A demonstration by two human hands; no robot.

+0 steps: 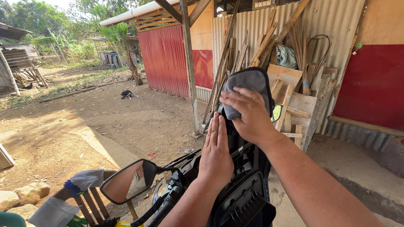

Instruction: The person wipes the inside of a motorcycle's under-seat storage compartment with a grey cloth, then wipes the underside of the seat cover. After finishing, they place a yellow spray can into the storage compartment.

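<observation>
A: Grey cloth (248, 86), soft, bunched up, pressed by the right hand (250, 115) against the top of a motorcycle windshield (235, 138), centre of the frame.

B: Hand states?

A: Right hand is curled over the cloth, fingers clamped on it. Left hand (216, 153) is flat and open, palm down on the dark front panel just below, holding nothing.

B: How far along?

A: Looks like wiping in progress, I'd judge early to middle. Cloth sits at the very top of the screen; can't tell which parts are already clean, no visible streaks or dust line. The lower black fairing (246, 197) and the left mirror (128, 181) look untouched, but that's a guess.

B: The bike itself?

A: Black, matte plastic, handlebar (166, 206) at lower centre. Second mirror (276, 112) peeks out right of the right hand.

B: Surroundings?

A: Dirt yard, upper left. Red corrugated metal wall (166, 59) upper centre, planks (261, 46) leaning on a grey sheet wall behind the cloth. Wooden chair (90, 201) with a white rag (86, 180) at lower left.
</observation>
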